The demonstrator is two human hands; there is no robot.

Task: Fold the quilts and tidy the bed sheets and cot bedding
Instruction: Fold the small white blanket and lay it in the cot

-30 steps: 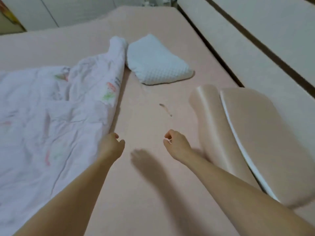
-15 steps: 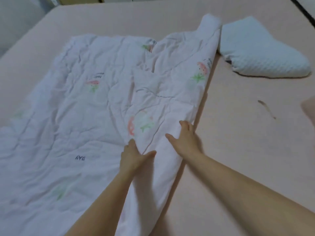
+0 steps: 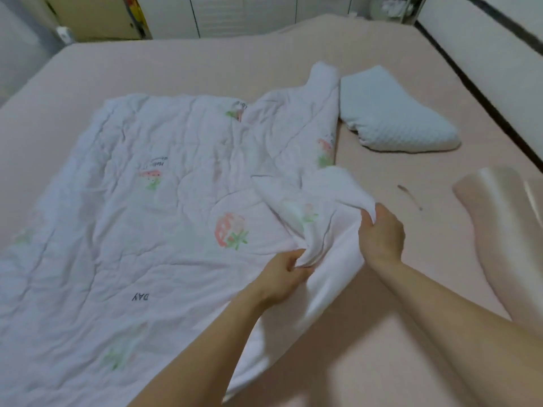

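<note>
My left hand (image 3: pixel 286 270) and right hand (image 3: pixel 382 233) pinch the quilt (image 3: pixel 141 230) at its right edge, mid-frame, fingers curled into the cloth. It lies spread and rumpled across the bed (image 3: pixel 367 362); no fold made yet, pillows untidied.

quilt (image 3: pixel 147 230) — left edge cropped

I see soft, even indoor light with a pinkish cast and only faint shadows. Motion blur smears my view slightly, and wide-angle distortion bends the edges.
</note>
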